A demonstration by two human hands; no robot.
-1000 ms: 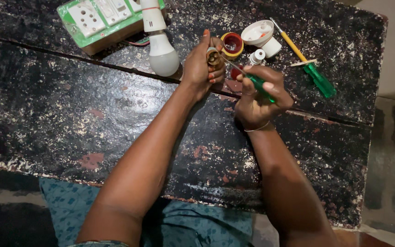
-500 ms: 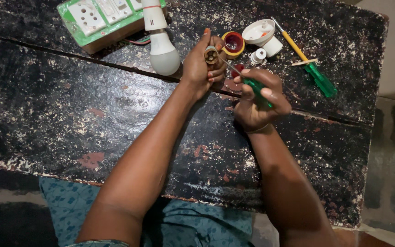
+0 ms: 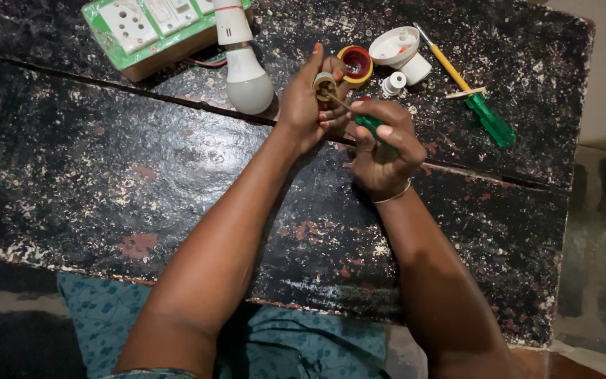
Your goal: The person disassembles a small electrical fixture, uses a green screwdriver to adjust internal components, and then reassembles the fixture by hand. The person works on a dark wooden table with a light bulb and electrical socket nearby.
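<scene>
- Small round brass-coloured fitting (image 3: 325, 82): pinched between the fingers of the left hand (image 3: 308, 105), raised just above the far middle of the tabletop (image 3: 106, 175). It looks like the inner part of a lamp holder, though it is too small to tell.
- Green-handled screwdriver (image 3: 369, 125): gripped in the closed right hand (image 3: 380, 151), its thin shaft angled left and up so that the tip meets the fitting.
- Progress, as a judgement: the holder lies in pieces, so the taking-apart is done; work on the fitting's screw is in hand, and putting the pieces together remains.
- Loose parts just beyond the hands: a red and yellow ring cap (image 3: 356, 63), a white holder shell (image 3: 395, 46), and a small white threaded piece (image 3: 393, 83).
- Second screwdriver (image 3: 466, 91), yellow shaft and green handle, lies untouched at far right.
- White bulb (image 3: 245, 77) is plugged into the green switch board (image 3: 156, 24) at far left.
</scene>
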